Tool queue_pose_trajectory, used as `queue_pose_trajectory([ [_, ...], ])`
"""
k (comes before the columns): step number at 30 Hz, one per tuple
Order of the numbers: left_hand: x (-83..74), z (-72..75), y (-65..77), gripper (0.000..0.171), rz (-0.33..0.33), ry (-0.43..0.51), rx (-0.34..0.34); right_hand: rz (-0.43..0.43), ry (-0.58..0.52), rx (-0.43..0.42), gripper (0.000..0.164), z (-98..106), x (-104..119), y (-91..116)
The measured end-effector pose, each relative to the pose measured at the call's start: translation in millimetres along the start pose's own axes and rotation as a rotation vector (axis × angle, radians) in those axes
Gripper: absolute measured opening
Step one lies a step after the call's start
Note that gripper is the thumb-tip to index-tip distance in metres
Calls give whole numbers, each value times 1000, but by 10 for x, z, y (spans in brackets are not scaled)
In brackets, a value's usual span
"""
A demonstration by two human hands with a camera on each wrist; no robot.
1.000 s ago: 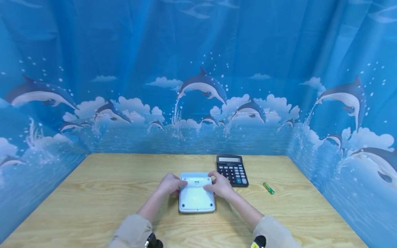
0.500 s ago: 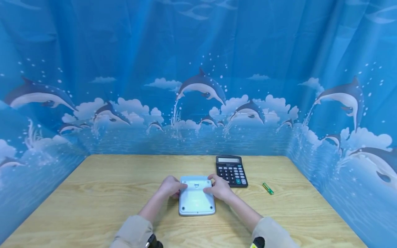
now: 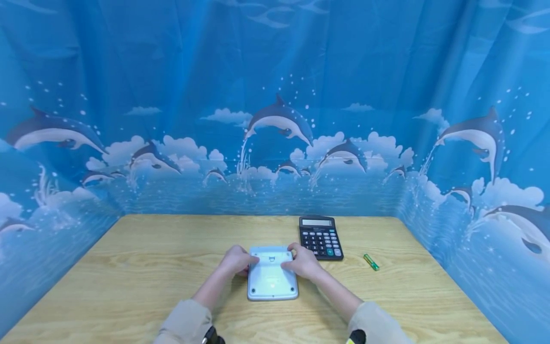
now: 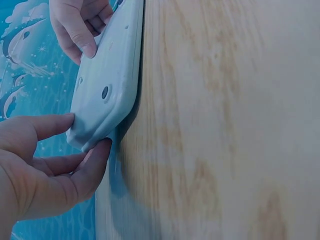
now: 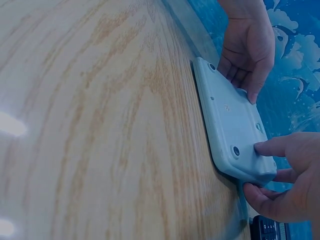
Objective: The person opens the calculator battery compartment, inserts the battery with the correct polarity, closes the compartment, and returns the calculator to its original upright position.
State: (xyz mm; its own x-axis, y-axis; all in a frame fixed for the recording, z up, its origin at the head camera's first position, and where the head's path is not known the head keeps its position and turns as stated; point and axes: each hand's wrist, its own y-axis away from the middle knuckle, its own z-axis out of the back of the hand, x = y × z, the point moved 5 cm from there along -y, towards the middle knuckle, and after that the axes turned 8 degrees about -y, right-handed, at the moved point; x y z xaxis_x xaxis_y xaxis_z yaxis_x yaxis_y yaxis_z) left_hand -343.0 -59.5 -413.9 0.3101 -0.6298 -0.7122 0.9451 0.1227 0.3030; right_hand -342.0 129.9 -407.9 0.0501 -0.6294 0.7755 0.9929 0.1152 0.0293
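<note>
A white calculator [image 3: 272, 279] lies back side up near the middle of the table, its small cover latch and dark round feet showing. Its key side is hidden. At the left edge my left hand [image 3: 236, 260] pinches it, thumb on the back and fingers beneath, as the left wrist view shows at the corner [image 4: 95, 125]. My right hand [image 3: 305, 263] grips the opposite edge the same way, thumb [image 5: 267, 147] on top and fingers under the corner. In both wrist views the far end stands a little off the wood, over a shadow.
Behind my right hand a black calculator [image 3: 320, 239] lies face up. Farther right is a green battery [image 3: 371, 262]. The wooden table [image 3: 150, 277] ends at a blue dolphin-print curtain [image 3: 275, 191] at the back and sides.
The white calculator has slid slightly toward me, and its far edge sits a little lower in view. Both hands keep their hold on it. The black calculator and battery stay put.
</note>
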Motion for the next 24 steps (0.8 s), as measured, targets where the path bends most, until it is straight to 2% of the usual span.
queue_pose_trajectory([
  [9, -18, 20, 32, 36, -38, 8, 13, 19, 32, 7, 49, 5, 12, -11],
  [24, 51, -26, 0, 34, -34, -21, 13, 50, 89, 48, 50, -19, 18, 3],
])
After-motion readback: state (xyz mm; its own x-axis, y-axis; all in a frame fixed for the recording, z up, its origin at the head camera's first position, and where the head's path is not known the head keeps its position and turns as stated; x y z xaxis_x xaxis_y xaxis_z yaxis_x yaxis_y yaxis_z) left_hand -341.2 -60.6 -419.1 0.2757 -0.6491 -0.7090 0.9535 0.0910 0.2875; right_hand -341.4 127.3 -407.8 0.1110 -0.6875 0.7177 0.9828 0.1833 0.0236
